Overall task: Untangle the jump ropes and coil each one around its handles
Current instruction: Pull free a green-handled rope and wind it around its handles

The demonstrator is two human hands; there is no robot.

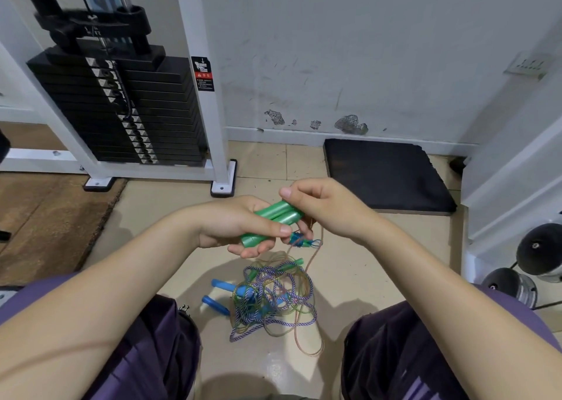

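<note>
My left hand grips two green jump-rope handles held side by side above the floor. My right hand pinches the far end of those handles, its lower fingers by the blue spring ends where a thin orange cord hangs down. On the floor between my knees lies a tangled pile of ropes: a purple-white braided rope, clear green and orange cords, another green handle and two blue handles.
A weight-stack machine with a white frame stands at the far left. A black mat lies against the wall at the far right. Dumbbells sit at the right edge. My knees flank the pile.
</note>
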